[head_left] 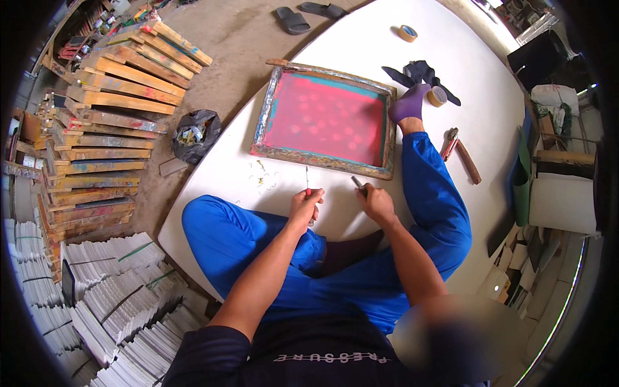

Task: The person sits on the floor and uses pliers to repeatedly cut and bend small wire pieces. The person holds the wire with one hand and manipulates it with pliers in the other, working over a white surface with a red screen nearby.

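Your left hand (pixel 305 205) is closed around a thin tool with a red grip (pixel 307 182), its metal shaft sticking straight up out of your fist toward the screen frame (pixel 325 119). Your right hand (pixel 376 201) is curled shut on a short dark tool (pixel 358 183), whose tip pokes out past your thumb and fingers at a slant; what kind of tool it is, you can't tell from here. Both tool tips sit just short of the frame's near rail, close but not touching.

The frame lies flat on the white table (pixel 361 45), pink mesh up, its paint-smeared wooden border tilted a little to your view. Its right corner is under your purple-socked foot (pixel 409 104). Between your hands and the near rail is a narrow strip of bare table; left of your left hand lie small scattered staples (pixel 263 177).

Your blue-trousered legs (pixel 232 232) are folded on the tabletop, boxing in the space on both sides. To the right of your shin lie pliers (pixel 450 142) and a wooden stick (pixel 469 161). Beyond the frame, dark cloth (pixel 422 71) and two tape rolls (pixel 407 32). The table's left edge curves away close by; past it on the floor, a black bag (pixel 195 134) and stacked wooden frames (pixel 109 116).
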Demonstrator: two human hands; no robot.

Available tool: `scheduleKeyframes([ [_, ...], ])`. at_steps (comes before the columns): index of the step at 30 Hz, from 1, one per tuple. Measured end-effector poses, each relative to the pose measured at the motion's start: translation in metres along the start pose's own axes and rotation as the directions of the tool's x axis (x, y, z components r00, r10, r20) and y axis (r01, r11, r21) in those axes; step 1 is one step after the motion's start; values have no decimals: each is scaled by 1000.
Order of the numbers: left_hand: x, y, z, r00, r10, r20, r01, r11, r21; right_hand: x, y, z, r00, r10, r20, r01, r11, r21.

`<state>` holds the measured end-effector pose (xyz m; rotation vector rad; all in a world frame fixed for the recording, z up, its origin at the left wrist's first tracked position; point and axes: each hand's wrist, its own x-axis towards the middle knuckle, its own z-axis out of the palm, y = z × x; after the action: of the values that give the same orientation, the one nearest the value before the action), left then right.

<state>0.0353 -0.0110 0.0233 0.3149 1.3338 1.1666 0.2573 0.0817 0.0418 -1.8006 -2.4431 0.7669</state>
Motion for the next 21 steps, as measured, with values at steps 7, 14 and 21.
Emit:
scheduleKeyframes([
  [7,-8,14,-11,998,-13,55,21,989,-149,-15,-81,15,975,-72,212,25,976,217],
  [14,-7,22,-33,995,-98,-31,85,950,-301,-12,-100,23,938,-135,318,55,967,248],
  [21,9,27,-44,933,-75,-352,-45,946,-320,-12,-83,43,957,-150,247,112,981,161],
])
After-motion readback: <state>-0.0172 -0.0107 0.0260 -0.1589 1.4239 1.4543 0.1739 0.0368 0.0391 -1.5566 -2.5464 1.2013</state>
